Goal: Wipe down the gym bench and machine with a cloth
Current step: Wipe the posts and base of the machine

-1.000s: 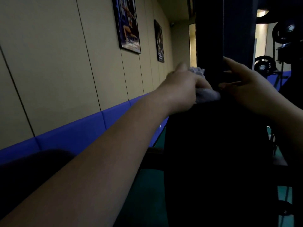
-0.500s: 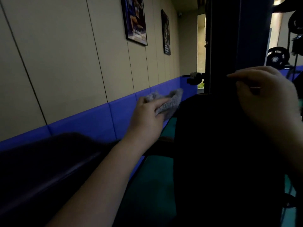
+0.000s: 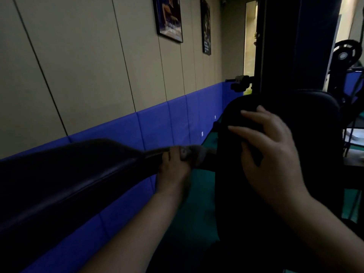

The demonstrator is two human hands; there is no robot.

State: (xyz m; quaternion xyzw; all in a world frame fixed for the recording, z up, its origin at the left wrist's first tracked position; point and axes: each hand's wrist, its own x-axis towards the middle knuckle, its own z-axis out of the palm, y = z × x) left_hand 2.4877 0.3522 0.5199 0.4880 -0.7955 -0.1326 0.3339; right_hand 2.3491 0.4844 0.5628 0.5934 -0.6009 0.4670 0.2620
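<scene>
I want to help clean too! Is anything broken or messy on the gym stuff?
Nothing stands out. The left hand holds the grey cloth on a dark bar, and the right hand rests on the black pad. It is too dim to see small marks.

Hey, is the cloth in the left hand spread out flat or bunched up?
Bunched up. The grey cloth shows as a crumpled wad gripped by the left hand against the dark bar, not laid flat.
</scene>
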